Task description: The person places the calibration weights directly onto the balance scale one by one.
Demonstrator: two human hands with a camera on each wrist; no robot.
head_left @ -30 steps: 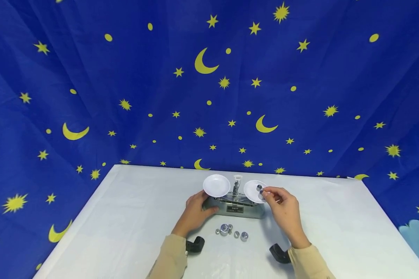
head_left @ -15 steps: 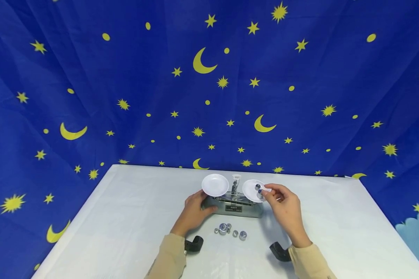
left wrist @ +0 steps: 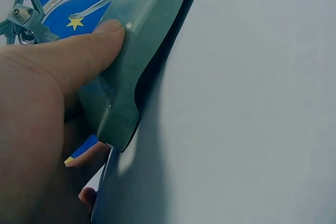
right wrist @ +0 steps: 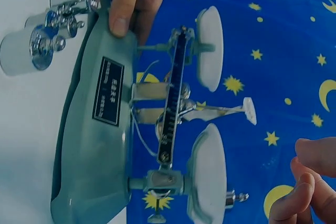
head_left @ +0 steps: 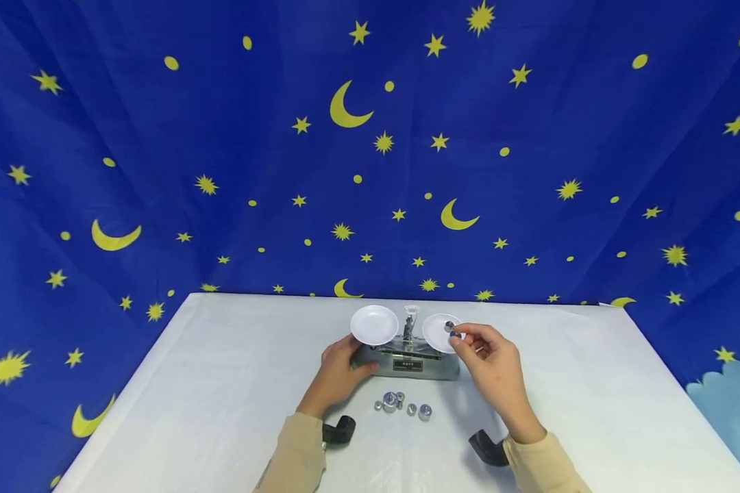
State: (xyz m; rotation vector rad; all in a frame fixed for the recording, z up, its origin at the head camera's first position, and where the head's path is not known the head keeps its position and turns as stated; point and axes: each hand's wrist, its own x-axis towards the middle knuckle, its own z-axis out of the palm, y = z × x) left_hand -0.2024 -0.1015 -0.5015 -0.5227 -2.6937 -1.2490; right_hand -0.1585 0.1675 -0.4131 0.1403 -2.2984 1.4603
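Observation:
A grey-green balance scale [head_left: 436, 370] stands on the table, with a white left pan [head_left: 374, 325] and a white right pan [head_left: 432, 333]. My left hand [head_left: 335, 378] grips the left end of its base, thumb [left wrist: 89, 51] on the front face. My right hand [head_left: 496, 366] is at the right pan, pinching a small shiny weight [head_left: 455, 335] between thumb and fingertips; in the right wrist view I cannot make that weight out. Another metal weight [head_left: 449, 326] stands on the right pan, its knob showing in the right wrist view.
In front of the scale, several chrome weights [head_left: 390, 401] of different sizes stand on the white table [head_left: 234, 383]. Black wrist mounts [head_left: 488, 448] show at both wrists. Behind the table hangs a blue cloth [head_left: 271, 157] with yellow moons and stars.
The head view has shifted, so everything sits slightly farther left. The weight in my right fingers has moved a little relative to the other one. My left hand keeps its grip.

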